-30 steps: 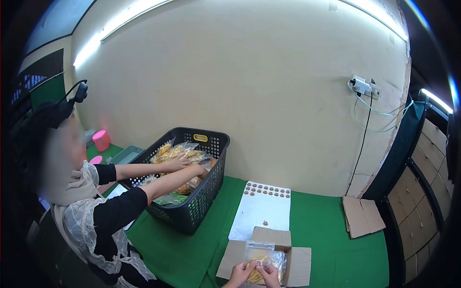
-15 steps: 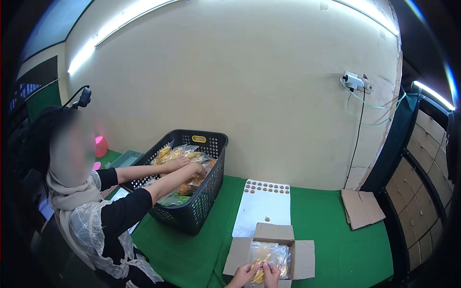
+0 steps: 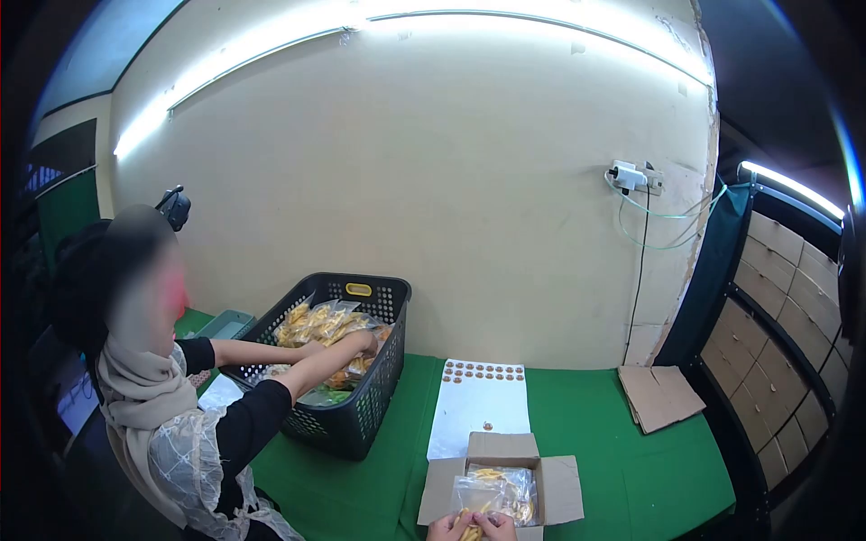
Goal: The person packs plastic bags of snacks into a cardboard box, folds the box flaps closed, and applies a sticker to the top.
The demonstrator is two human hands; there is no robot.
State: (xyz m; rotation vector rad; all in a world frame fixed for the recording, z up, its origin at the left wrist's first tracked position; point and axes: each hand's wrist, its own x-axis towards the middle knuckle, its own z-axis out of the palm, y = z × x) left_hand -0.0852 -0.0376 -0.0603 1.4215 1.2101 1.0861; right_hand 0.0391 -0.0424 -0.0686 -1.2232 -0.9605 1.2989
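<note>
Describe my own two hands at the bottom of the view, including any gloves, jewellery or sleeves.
The left hand and right hand are both bare, without gloves. No ring or marking can be made out on either, though they appear small. The picture's lower edge cuts them off, so no sleeve shows and forearm clothing cannot be told.

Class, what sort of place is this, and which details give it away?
Probably a small snack-packing workroom: a black perforated basket holds clear bags of yellowish snacks, a white sheet carries what look like small round stickers, and more bags lie in an open cardboard box.
</note>
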